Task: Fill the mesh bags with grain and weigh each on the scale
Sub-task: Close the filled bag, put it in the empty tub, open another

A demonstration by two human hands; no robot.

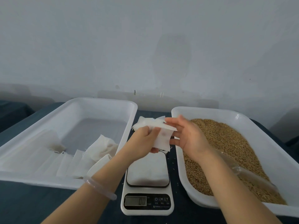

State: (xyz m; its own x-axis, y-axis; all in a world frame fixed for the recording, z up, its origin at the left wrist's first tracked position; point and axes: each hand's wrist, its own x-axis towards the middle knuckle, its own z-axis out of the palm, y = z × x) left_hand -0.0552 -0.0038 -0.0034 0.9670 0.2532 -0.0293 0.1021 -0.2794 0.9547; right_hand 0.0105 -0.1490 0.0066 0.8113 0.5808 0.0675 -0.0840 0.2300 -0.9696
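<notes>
Mesh bag: the mesh bag you hold is white, thin, flat and limp, with no bulge in it.
Where: it hangs over the far end of the scale, between the two trays.
Left fingers: your left hand curls round the bag's left edge and pinches it.
Right fingers: your right hand has its fingers spread almost straight, touching the bag's right side from behind.
Spare bags: a loose stack of bags lies on the desk just beyond your hands.
Scale: white, near you on the desk, its display showing zeros.
Left tray: the white left tray holds a row of pale cloth bags along its near side.
Right tray: the white right tray is heaped with brown grain, and a clear scoop lies in it.
</notes>
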